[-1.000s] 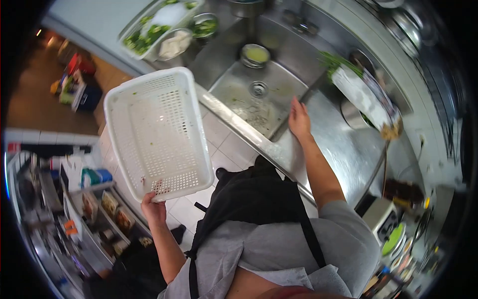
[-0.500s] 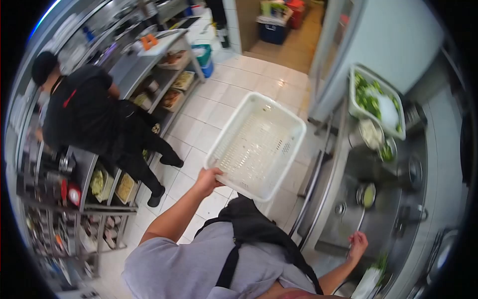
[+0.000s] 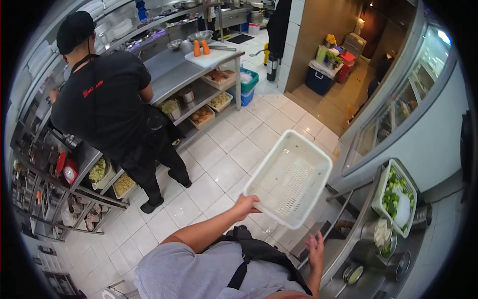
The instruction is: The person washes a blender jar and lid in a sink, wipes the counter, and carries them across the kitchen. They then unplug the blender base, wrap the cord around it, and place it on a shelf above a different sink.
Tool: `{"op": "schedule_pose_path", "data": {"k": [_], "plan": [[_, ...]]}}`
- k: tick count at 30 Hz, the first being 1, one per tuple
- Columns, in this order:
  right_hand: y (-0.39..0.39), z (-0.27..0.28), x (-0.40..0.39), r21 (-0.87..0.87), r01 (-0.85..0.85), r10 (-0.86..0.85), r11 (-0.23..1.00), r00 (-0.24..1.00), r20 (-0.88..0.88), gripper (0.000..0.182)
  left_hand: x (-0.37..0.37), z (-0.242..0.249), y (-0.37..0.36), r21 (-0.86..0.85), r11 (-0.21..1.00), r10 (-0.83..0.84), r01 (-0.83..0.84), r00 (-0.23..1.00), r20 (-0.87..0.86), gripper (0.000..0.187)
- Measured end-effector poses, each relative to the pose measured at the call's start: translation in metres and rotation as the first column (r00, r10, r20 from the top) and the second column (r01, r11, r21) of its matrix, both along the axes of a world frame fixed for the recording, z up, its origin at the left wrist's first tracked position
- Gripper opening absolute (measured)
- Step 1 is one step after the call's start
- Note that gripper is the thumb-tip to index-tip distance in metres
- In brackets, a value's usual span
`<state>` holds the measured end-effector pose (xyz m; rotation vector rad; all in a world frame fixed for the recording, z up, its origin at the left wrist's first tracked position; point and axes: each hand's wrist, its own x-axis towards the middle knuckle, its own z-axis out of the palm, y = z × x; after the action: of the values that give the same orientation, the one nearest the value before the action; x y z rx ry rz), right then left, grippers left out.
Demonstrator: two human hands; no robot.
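Note:
My left hand point(image 3: 246, 206) grips the near left rim of a white perforated plastic basket point(image 3: 289, 179). The basket is tilted over the floor, and only a few small green scraps show inside it. My right hand point(image 3: 315, 249) is raised beside the sink edge, fingers spread, with nothing in it. Close to that hand, a ladle point(image 3: 354, 274) with pale green contents rests in the sink, its handle pointing toward me. Beyond it stand a metal container of pale pieces point(image 3: 381, 233) and a white tub of chopped greens point(image 3: 398, 197) with a white mound on top.
A co-worker in black point(image 3: 107, 99) stands at a steel counter point(image 3: 172, 74) on the left, facing away. Under the counter are shelves with food tubs point(image 3: 201, 115). A glass-door fridge point(image 3: 398, 109) is at the right, and a doorway with a blue cooler point(image 3: 318, 79) lies ahead.
My right hand has let go of the ladle handle and lifted away from the sink, its fingers now spread. The view has turned left and up; my left hand still holds the basket.

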<state>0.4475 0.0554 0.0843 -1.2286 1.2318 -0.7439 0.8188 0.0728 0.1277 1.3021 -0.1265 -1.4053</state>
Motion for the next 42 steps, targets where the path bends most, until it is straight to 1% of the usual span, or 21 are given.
{"op": "schedule_pose_path", "data": {"k": [2,4,8,13,15,17,20,21,22,23,24,25,26,28,30,32,36,37,39,40,42], "plan": [[-0.021,0.002,0.040,0.099,-0.092,0.078,0.991,0.988,0.137,0.063,-0.005,0.002,-0.032,-0.056,0.998,-0.033,0.030,0.998,-0.048,0.049],[-0.042,0.000,0.069,0.165,-0.183,0.083,0.969,0.872,0.482,0.069,-0.015,0.013,-0.061,-0.062,0.997,-0.049,0.045,0.997,-0.065,0.050],[-0.113,-0.004,0.108,0.393,-0.170,-0.171,0.904,0.698,0.696,0.071,-0.030,-0.009,-0.121,-0.113,0.990,-0.089,0.089,0.996,0.001,0.067],[-0.233,-0.004,0.138,0.503,-0.021,-0.339,0.864,0.714,0.613,0.042,0.004,0.002,-0.200,-0.149,0.962,-0.228,0.229,0.973,0.028,0.073],[-0.289,-0.025,0.145,0.510,-0.025,-0.344,0.860,0.708,0.616,0.041,0.041,0.018,-0.227,-0.236,0.849,-0.429,0.472,0.878,0.213,0.084],[-0.348,-0.021,0.157,0.536,0.009,-0.396,0.844,0.683,0.613,0.031,0.089,-0.007,-0.248,-0.085,0.842,-0.487,0.533,0.818,0.305,0.083],[-0.428,-0.032,0.174,0.519,0.054,-0.381,0.853,0.744,0.549,0.029,0.202,-0.115,-0.230,0.271,0.928,-0.353,0.254,0.833,0.426,0.058],[-0.450,-0.030,0.182,0.513,0.093,-0.394,0.853,0.760,0.517,0.030,0.248,-0.166,-0.197,0.388,0.918,-0.310,0.080,0.755,0.578,0.050],[-0.472,-0.032,0.186,0.512,0.080,-0.384,0.855,0.761,0.523,0.030,0.299,-0.218,-0.148,0.500,0.865,-0.489,0.042,0.290,0.823,0.039],[-0.494,-0.039,0.189,0.507,0.097,-0.382,0.856,0.780,0.495,0.030,0.306,-0.196,-0.120,0.595,0.793,-0.586,-0.129,0.104,0.804,0.036],[-0.514,-0.045,0.195,0.500,0.114,-0.377,0.858,0.802,0.464,0.029,0.325,-0.209,-0.070,0.787,0.601,-0.786,-0.138,-0.278,0.551,0.033],[-0.530,-0.050,0.203,0.500,0.099,-0.361,0.860,0.811,0.460,0.029,0.318,-0.190,-0.031,0.716,0.685,-0.634,-0.133,0.377,0.676,0.033],[-0.546,-0.054,0.208,0.505,0.105,-0.355,0.857,0.830,0.430,0.029,0.296,-0.177,-0.022,0.690,0.513,-0.051,-0.510,0.785,0.618,0.032],[-0.578,-0.051,0.219,0.492,0.123,-0.345,0.862,0.853,0.391,0.030,0.277,-0.172,0.009,0.755,0.494,0.074,-0.431,0.886,0.457,0.031],[-0.594,-0.034,0.251,0.511,0.101,-0.298,0.853,0.900,0.318,0.028,0.250,-0.158,0.006,0.772,0.630,-0.348,-0.088,0.856,0.382,0.032],[-0.617,-0.042,0.282,0.537,0.062,-0.252,0.841,0.923,0.289,0.031,0.222,-0.166,-0.033,0.844,0.461,0.036,-0.272,0.957,0.289,0.031],[-0.659,-0.044,0.351,0.602,-0.004,-0.176,0.798,0.955,0.239,0.036,0.247,-0.205,-0.123,0.783,0.592,0.043,-0.189,0.978,0.203,0.028],[-0.668,-0.042,0.367,0.629,-0.046,-0.132,0.776,0.963,0.233,0.037,0.273,-0.220,-0.158,0.710,0.672,-0.027,-0.213,0.950,0.310,0.026],[-0.688,-0.029,0.396,0.602,-0.041,-0.111,0.798,0.970,0.214,0.040,0.326,-0.237,-0.245,0.530,0.803,-0.054,-0.273,0.852,0.520,0.026],[-0.697,-0.024,0.410,0.597,-0.067,-0.072,0.800,0.976,0.205,0.042,0.372,-0.270,-0.275,0.448,0.894,-0.437,0.005,0.232,0.869,0.029],[-0.714,-0.020,0.431,0.589,-0.089,-0.011,0.803,0.986,0.164,0.044,0.401,-0.232,-0.389,0.278,0.929,-0.205,-0.244,0.286,0.936,0.027]]}}
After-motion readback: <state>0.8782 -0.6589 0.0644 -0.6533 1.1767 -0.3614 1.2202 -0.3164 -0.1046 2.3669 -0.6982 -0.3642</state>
